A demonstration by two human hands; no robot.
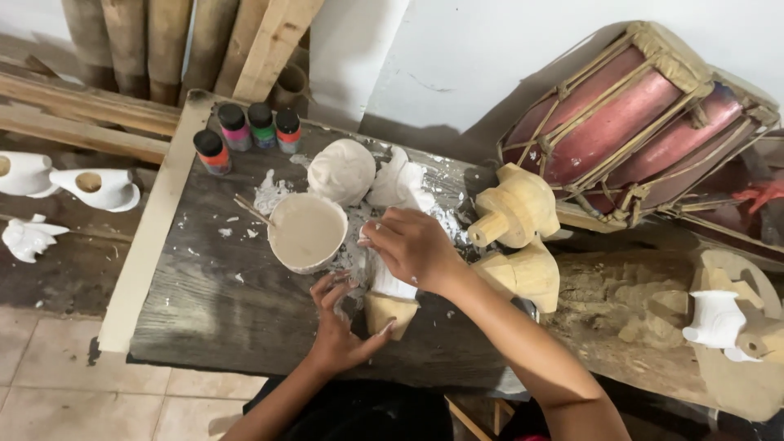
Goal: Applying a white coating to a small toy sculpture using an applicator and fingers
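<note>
Head view, nearest first: the left hand cups the bare wooden base of a small carved figure, thumb hooked under its lower edge and fingers spread along its near side. The figure stands close to the front edge of the dark wooden tabletop, its upper half already white, its foot still raw wood. The right hand comes down over the top of the figure, fingers curled together and pressed onto the white part; whether they pinch a brush or cloth cannot be told.

Just left of the hands, touching neither, sits a bowl of pale paint with a thin stick lying at its rim. Left of the bowl the tabletop is open out to a pale plank along that edge. Right of the hands, two unpainted wooden carvings crowd in, the lower one just beside the right wrist.

Farther back lie two white-coated pieces, ringed by paint splashes. At the far left corner stand four small paint bottles, well apart from the hands. Beyond the right edge a reddish drum leans on the wall; white bird figures rest off to the left.
</note>
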